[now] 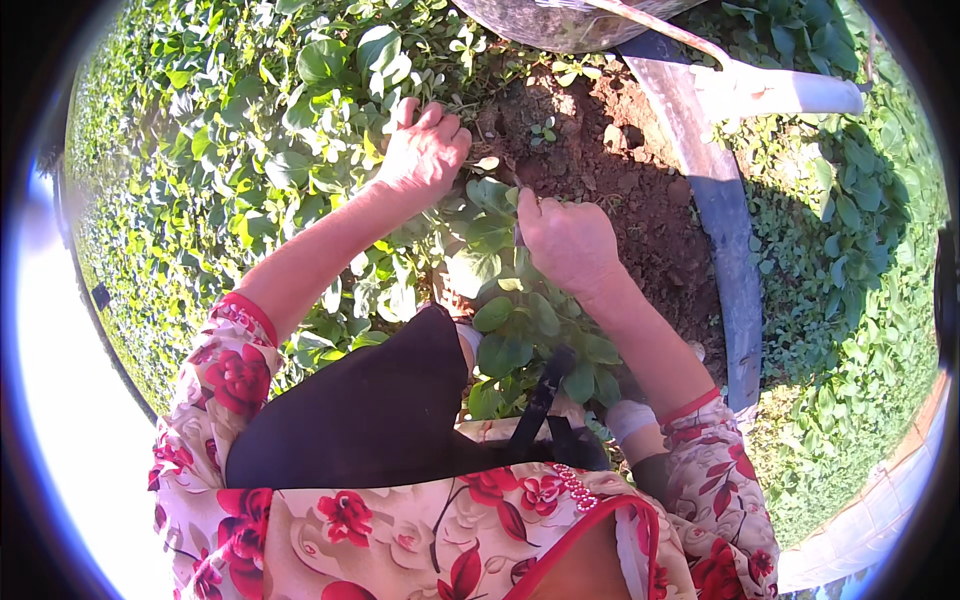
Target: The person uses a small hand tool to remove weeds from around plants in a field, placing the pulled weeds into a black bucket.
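My left hand (428, 152) is closed at the edge of the dense leafy green plants (290, 170), its knuckles facing up. What its fingers hold is hidden. Lower and to the right, my right hand (568, 243) is curled closed above a patch of broad green leaves (490, 235). A thin, narrow object shows beside its thumb side, too small to name. The two hands are apart, with leaves and a strip of brown soil (590, 150) between and beyond them.
A long grey curved strip (725, 240) runs down the soil's right side. Across its upper end lies a thick white tube (790, 93). At the top is part of a rounded grey container (550, 30). More leafy plants (845, 270) grow at right. My dark-clothed knee (370, 400) is below.
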Demonstrator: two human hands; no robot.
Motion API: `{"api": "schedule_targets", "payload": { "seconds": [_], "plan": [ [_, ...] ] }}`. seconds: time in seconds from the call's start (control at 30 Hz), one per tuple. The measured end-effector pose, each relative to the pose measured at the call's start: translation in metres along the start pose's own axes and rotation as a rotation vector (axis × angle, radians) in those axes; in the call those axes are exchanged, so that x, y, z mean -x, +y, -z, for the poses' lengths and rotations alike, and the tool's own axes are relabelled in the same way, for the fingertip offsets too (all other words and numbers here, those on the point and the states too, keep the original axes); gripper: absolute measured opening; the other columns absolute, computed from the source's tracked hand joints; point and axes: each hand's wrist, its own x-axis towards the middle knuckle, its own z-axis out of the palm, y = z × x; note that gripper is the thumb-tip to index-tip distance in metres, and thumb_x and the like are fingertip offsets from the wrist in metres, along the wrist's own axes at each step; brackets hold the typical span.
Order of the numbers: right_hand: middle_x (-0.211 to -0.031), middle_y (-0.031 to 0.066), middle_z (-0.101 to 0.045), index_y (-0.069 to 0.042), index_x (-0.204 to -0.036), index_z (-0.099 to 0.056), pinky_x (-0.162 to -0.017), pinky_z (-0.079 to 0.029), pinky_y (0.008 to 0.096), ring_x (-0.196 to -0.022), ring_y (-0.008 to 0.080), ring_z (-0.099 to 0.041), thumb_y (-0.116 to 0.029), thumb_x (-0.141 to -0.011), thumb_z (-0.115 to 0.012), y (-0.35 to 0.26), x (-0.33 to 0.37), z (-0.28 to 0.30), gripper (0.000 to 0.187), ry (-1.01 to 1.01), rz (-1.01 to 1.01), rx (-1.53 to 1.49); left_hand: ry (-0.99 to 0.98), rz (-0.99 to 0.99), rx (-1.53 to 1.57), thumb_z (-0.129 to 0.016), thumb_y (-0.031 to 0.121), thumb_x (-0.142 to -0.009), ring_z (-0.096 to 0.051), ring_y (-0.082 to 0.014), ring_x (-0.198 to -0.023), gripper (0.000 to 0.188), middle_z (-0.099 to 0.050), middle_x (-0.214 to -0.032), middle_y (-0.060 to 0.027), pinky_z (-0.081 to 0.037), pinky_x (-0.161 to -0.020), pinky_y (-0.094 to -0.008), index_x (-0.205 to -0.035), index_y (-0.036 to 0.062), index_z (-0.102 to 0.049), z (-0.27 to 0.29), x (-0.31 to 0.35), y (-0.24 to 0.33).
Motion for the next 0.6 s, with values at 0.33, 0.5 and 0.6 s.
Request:
{"api": "schedule_targets", "payload": {
  "seconds": [0.33, 0.5, 0.6],
  "plan": [
    [-0.083, 0.0165, -0.068, -0.005, -0.101, -0.069, -0.066, -0.053, 0.0345, -0.075, 0.0301, -0.069, -0.01, -0.08, -0.067, 0.042, 0.03, 0.011, 0.021, 0.203, -0.508, -0.511, -0.144, -0.216, -0.269, -0.06, 0.023, -0.078, -0.03, -0.0327, -0.134, 0.047, -0.04, -0.14, -0.0117, -0.019, -0.112, -0.0569, -0.123, 0.0139, -0.052, -0.004, -0.038, 0.002],
    [-0.078, 0.0164, -0.068, -0.005, -0.098, -0.069, -0.064, -0.053, 0.0346, -0.072, 0.0296, -0.069, -0.012, -0.079, -0.068, 0.04, -0.012, -0.016, 0.02, 0.178, -0.533, -0.617, -0.347, -0.299, -0.489, -0.064, 0.036, -0.076, -0.026, -0.0372, -0.139, 0.071, -0.042, -0.142, -0.0123, -0.004, -0.113, -0.0618, -0.139, 0.0166, -0.04, -0.011, -0.072, 0.001],
    [-0.075, 0.016, -0.067, -0.008, -0.096, -0.07, -0.062, -0.053, 0.0409, -0.068, 0.034, -0.066, -0.015, -0.079, -0.065, 0.029, -0.051, -0.024, 0.019, 0.153, -0.513, -0.47, -0.41, -0.092, -0.493, -0.065, 0.037, -0.074, -0.035, -0.0395, -0.131, 0.075, -0.05, -0.131, -0.0169, -0.004, -0.112, -0.0626, -0.138, 0.007, -0.039, -0.024, -0.076, 0.005]
  ]
}}
